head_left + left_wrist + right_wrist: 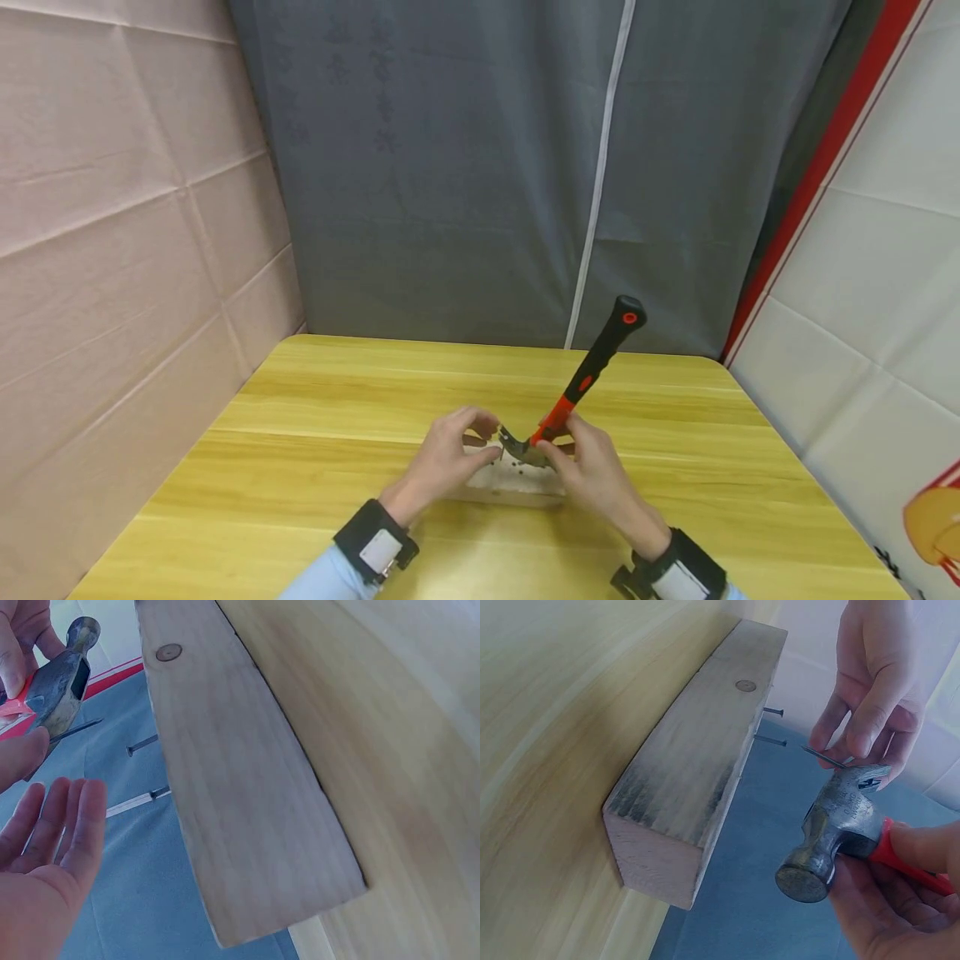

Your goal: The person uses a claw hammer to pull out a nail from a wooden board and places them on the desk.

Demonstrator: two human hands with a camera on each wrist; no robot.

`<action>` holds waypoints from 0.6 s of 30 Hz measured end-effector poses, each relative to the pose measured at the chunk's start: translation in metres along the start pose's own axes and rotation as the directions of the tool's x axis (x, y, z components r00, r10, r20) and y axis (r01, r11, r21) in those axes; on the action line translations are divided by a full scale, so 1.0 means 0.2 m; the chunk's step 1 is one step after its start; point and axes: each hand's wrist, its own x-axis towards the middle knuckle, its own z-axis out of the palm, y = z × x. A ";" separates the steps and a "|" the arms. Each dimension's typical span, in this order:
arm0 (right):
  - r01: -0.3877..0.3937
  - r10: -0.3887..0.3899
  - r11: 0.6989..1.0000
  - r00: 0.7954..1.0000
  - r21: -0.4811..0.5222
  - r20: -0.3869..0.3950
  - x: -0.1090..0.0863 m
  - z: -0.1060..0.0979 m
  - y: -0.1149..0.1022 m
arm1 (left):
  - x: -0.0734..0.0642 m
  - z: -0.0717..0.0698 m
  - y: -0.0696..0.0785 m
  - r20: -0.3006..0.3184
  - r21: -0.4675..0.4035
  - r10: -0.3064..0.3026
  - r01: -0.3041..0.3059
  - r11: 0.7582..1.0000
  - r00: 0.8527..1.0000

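My right hand grips a claw hammer low on its red-and-black handle, close below the head, with the handle slanting up and away. A loose nail sits at the hammer's claw, its point sticking out past the metal. My left hand is beside the claw, thumb tip right at the claw and nail, the other fingers extended and apart from it in the left wrist view. Beneath both hands lies a wooden block. Two nails stand out of its upper face.
The block rests on a yellow wood-grain table. A grey curtain with a white strip hangs behind the far edge. Pale cloth walls stand on both sides, with a red band at the right.
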 end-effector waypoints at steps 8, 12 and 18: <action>-0.009 0.009 1.000 1.000 0.029 0.005 0.00 0.00 -0.03 | 0.00 0.02 -0.01 -0.002 -0.025 0.023 -0.023 0.999 1.000; -0.010 0.009 0.999 1.000 0.040 0.009 0.00 0.00 -0.04 | 0.00 0.02 -0.01 -0.001 -0.038 0.020 -0.020 0.999 1.000; -0.011 0.010 0.999 1.000 0.046 0.017 0.00 0.00 -0.05 | -0.01 0.02 0.00 0.006 -0.085 -0.016 0.017 0.996 1.000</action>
